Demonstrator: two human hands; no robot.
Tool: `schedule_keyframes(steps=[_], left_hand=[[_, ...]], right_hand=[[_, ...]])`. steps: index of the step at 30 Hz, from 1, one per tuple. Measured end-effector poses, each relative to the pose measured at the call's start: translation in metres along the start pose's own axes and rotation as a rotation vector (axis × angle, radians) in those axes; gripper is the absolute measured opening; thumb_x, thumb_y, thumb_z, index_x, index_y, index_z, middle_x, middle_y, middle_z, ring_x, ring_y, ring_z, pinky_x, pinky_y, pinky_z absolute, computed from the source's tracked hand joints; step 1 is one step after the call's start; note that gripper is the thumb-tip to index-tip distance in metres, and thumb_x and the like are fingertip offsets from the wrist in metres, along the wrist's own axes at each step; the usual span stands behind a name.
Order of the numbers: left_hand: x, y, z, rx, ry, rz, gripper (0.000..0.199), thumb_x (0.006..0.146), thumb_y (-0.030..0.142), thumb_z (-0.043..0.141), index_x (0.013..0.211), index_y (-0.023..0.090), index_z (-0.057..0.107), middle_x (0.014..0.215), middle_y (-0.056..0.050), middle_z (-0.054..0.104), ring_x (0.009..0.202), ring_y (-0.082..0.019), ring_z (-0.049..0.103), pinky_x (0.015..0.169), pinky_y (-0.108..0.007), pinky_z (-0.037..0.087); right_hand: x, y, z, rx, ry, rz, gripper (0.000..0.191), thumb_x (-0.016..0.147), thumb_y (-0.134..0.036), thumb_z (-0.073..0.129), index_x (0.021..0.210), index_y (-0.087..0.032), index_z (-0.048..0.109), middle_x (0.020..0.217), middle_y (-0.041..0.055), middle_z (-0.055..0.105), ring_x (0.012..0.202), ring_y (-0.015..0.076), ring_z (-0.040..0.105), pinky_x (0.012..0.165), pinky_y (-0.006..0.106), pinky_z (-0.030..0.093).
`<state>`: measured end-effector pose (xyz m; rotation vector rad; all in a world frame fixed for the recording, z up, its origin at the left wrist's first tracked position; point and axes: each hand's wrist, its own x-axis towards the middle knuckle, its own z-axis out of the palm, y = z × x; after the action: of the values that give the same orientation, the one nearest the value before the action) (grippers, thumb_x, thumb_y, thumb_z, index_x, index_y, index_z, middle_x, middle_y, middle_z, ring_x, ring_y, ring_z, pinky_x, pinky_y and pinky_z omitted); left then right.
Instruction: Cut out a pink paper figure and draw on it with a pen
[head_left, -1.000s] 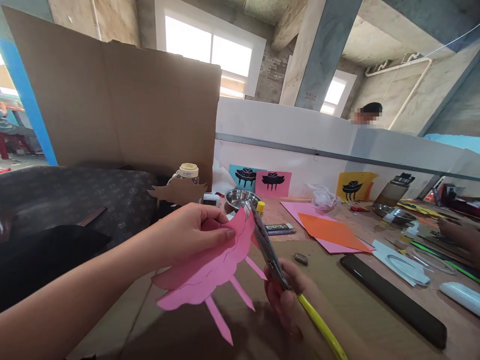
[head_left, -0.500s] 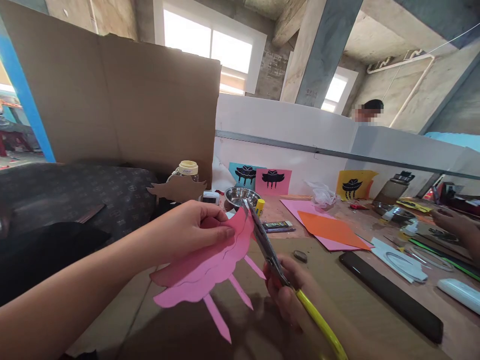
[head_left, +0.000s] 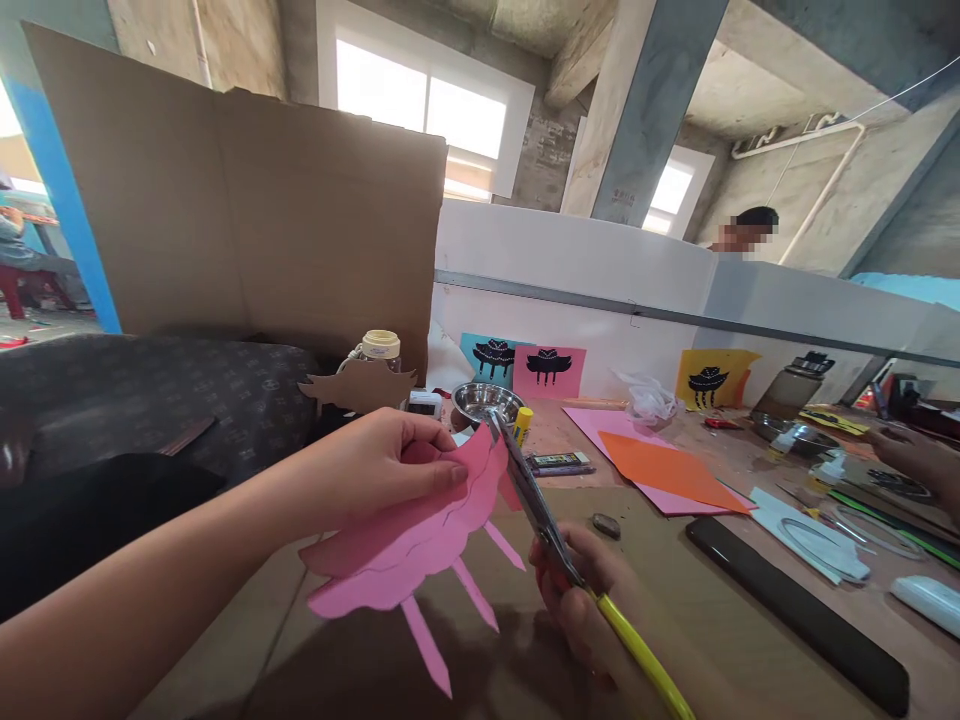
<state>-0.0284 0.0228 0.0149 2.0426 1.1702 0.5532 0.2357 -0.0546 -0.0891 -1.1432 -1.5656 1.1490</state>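
My left hand (head_left: 397,460) pinches a pink paper cutout (head_left: 405,540) between thumb and fingers, holding it up over the brown board. The cutout has a wavy edge, drawn lines and several narrow strips hanging from its lower side. In my right hand (head_left: 585,590) are scissors (head_left: 536,495) with yellow handles. Their blades point up and away, at the upper right corner of the paper. Whether the blades are parted there is hard to see.
A steel bowl (head_left: 487,402), a glue stick (head_left: 523,425) and a dark phone-like slab (head_left: 799,610) lie about. Orange paper (head_left: 667,470) rests on pink sheets. Cards with black cutouts (head_left: 549,370) lean on the white partition (head_left: 555,250). A co-worker's hand (head_left: 911,460) is at far right.
The view has shifted slightly, so the surroundings sit a little lower. The scissor blades stay at the paper's corner, and the cutout's strips have swung slightly left.
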Motion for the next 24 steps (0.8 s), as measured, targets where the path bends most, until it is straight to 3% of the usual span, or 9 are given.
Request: schedule_keyframes(steps=[6, 16, 20, 22, 24], left_hand=[[-0.002, 0.002, -0.009, 0.056, -0.024, 0.009, 0.035, 0.085, 0.057, 0.062, 0.083, 0.024, 0.073, 0.067, 0.004, 0.063, 0.059, -0.012, 0.053, 0.047, -0.02, 0.034], [0.0, -0.005, -0.012, 0.081, -0.032, 0.024, 0.037, 0.086, 0.059, 0.061, 0.083, 0.024, 0.072, 0.067, 0.005, 0.064, 0.059, -0.012, 0.053, 0.049, -0.02, 0.035], [-0.001, -0.003, -0.017, 0.122, -0.083, 0.015, 0.031, 0.085, 0.052, 0.062, 0.083, 0.023, 0.074, 0.068, 0.004, 0.063, 0.062, -0.013, 0.054, 0.051, -0.021, 0.035], [-0.003, 0.002, -0.009, 0.109, -0.137, -0.01, 0.029, 0.084, 0.048, 0.061, 0.08, 0.022, 0.073, 0.066, 0.003, 0.061, 0.059, -0.013, 0.052, 0.048, -0.022, 0.032], [-0.005, 0.008, 0.013, 0.052, -0.194, -0.046, 0.025, 0.082, 0.044, 0.062, 0.08, 0.021, 0.07, 0.068, 0.003, 0.061, 0.058, -0.014, 0.052, 0.047, -0.022, 0.03]], right_hand=[[0.001, -0.001, -0.001, -0.046, 0.009, 0.012, 0.045, 0.079, -0.062, 0.071, 0.099, -0.023, 0.059, 0.073, -0.0019, 0.056, 0.062, 0.0139, 0.052, 0.055, 0.023, 0.042], [0.008, 0.01, 0.0, -0.039, 0.002, 0.024, 0.048, 0.072, -0.061, 0.073, 0.094, -0.021, 0.059, 0.067, -0.0048, 0.046, 0.055, 0.0103, 0.036, 0.049, 0.022, 0.031], [0.015, 0.001, -0.009, -0.137, 0.033, 0.086, 0.034, 0.078, -0.05, 0.068, 0.094, -0.021, 0.06, 0.066, -0.0056, 0.045, 0.052, 0.0095, 0.035, 0.047, 0.021, 0.03], [0.022, -0.006, -0.021, -0.242, 0.042, 0.095, 0.029, 0.08, -0.044, 0.066, 0.098, -0.021, 0.062, 0.069, -0.0043, 0.051, 0.055, 0.0109, 0.041, 0.05, 0.022, 0.034], [0.028, -0.008, -0.036, -0.396, 0.04, 0.063, 0.032, 0.078, -0.041, 0.07, 0.103, -0.021, 0.065, 0.075, -0.0013, 0.059, 0.062, 0.0145, 0.05, 0.056, 0.026, 0.039]])
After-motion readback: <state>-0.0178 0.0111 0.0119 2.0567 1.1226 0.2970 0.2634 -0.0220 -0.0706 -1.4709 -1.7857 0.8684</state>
